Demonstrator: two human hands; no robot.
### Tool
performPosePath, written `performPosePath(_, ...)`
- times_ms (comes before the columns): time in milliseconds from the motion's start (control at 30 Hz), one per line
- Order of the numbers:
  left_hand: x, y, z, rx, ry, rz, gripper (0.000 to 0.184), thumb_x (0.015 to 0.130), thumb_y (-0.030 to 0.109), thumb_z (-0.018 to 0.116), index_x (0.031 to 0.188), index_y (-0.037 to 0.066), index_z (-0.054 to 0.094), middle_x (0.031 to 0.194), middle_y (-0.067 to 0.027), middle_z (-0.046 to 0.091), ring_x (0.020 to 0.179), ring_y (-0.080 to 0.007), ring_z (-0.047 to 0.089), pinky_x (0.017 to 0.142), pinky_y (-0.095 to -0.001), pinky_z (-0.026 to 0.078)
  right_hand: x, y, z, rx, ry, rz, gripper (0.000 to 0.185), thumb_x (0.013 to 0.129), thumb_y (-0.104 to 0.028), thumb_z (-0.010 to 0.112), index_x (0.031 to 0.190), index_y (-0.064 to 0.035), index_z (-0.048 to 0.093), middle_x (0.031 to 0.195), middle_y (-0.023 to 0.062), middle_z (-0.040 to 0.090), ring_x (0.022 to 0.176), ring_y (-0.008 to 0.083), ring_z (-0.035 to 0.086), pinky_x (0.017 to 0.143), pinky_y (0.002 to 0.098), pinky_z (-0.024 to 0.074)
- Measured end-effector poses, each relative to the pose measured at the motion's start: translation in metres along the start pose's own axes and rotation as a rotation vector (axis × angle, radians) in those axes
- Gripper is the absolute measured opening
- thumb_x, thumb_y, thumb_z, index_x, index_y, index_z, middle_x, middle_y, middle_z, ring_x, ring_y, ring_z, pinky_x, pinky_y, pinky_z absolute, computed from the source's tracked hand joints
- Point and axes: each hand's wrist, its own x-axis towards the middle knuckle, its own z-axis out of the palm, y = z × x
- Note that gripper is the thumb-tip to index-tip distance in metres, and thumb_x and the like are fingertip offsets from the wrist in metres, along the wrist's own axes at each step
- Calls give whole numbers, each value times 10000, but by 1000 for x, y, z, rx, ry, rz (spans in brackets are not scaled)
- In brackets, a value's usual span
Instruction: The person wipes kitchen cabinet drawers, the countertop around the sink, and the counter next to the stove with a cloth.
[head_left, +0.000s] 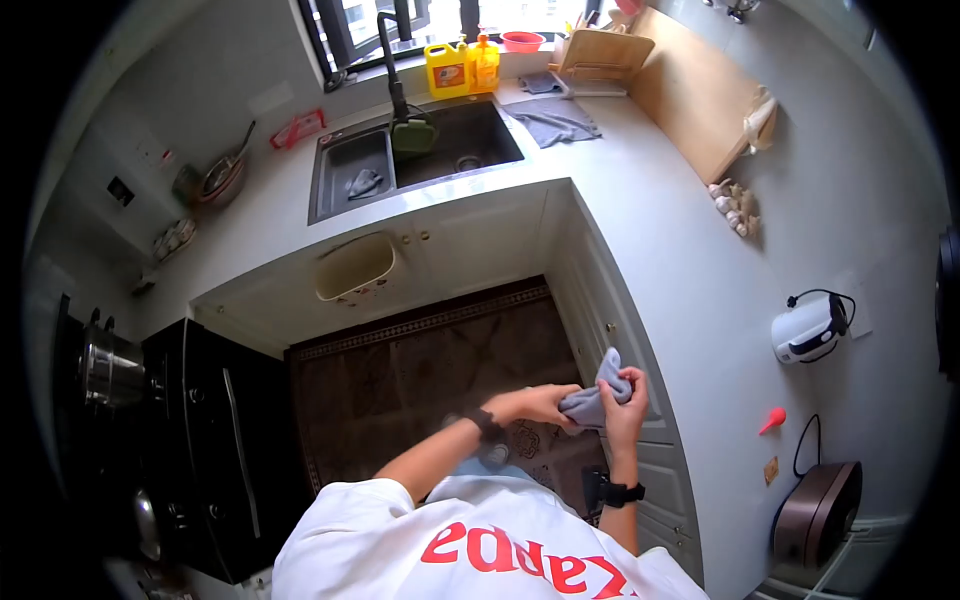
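A grey cloth [585, 408] is bunched up between my two hands, in front of the cabinet doors on the right. My left hand [548, 405] grips its lower left end. The upper part of the cloth is held by my right hand [624, 394], with one end sticking up above the fingers. Both hands are closed around the fabric, off the counter's edge and above the tiled floor. Dark bands circle both wrists.
Ahead lies a double sink [455, 140] with a black faucet [390, 60] and another grey cloth [366, 183]. A towel [555, 120] lies beside it. Along the right counter are garlic [735, 208], a white appliance [808, 328] and a red item [773, 420]. A bin [357, 268] hangs below the sink.
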Motion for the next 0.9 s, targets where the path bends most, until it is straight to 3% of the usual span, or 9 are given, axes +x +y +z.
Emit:
performPosePath(200,-15,-9,-42,-59,56,-41,338,741,176,706,1014,26,574,856,-55,633,817,-141,566,758,-291,457,32,-17,13,89,-78,-56,308,722,-31,708,985,-27,548,933,61,567,877,154,541,792,274,432)
performPosePath(333,35,-37,-25,-30,71,9,271,786,163,658,1009,42,563,888,-54,610,832,-124,529,767,-286,434,72,13,-7,-26,207,-126,299,727,-20,695,991,-20,553,933,68,576,891,172,539,815,287,425)
performPosePath(500,165,-13,-12,86,43,32,332,811,218,588,1055,21,479,950,-230,613,888,-387,585,737,-410,458,132,91,-77,-188,548,-49,372,789,-67,642,1127,9,508,1112,137,522,1028,240,502,905,334,391)
performPosePath(567,219,-31,-5,136,113,-20,371,796,237,594,1053,-3,478,942,-244,609,888,-390,585,746,-415,460,151,140,-107,-326,542,-46,448,806,-105,632,1206,17,473,1206,171,486,1106,273,477,939,359,375)
performPosePath(633,252,-31,-1,244,96,-145,430,774,277,595,1047,-37,484,942,-263,604,891,-403,579,764,-427,461,142,208,-135,-566,55,244,688,805,-348,626,1342,-19,348,1363,224,368,1279,345,334,1056,484,203)
performPosePath(700,268,-40,-11,361,-52,-126,428,778,301,586,1036,-28,495,949,-260,605,896,-404,578,766,-428,460,133,222,-121,-650,-153,587,942,747,-493,625,1429,-71,133,1470,202,155,1374,341,88,1055,581,27)
performPosePath(733,276,-45,-20,426,-119,-118,428,780,312,582,1031,-24,500,952,-258,606,899,-404,577,767,-429,459,129,230,-109,-737,-202,606,1042,719,-517,635,1440,-84,19,1495,180,25,1380,343,-33,1063,565,8)
performPosePath(867,269,-48,-50,278,-208,-80,437,835,364,537,1067,-6,509,958,-261,602,908,-392,576,772,-434,446,180,239,-82,-806,-341,535,1041,719,-480,623,1438,-71,-9,1500,167,-33,1376,339,-101,1065,550,-35)
performPosePath(900,262,-39,-58,223,-136,-225,416,853,357,518,1084,11,502,956,-254,605,909,-397,572,776,-428,446,203,233,-75,-779,-399,494,1032,717,-458,617,1439,-78,-15,1500,163,-46,1377,325,-115,1061,549,-60)
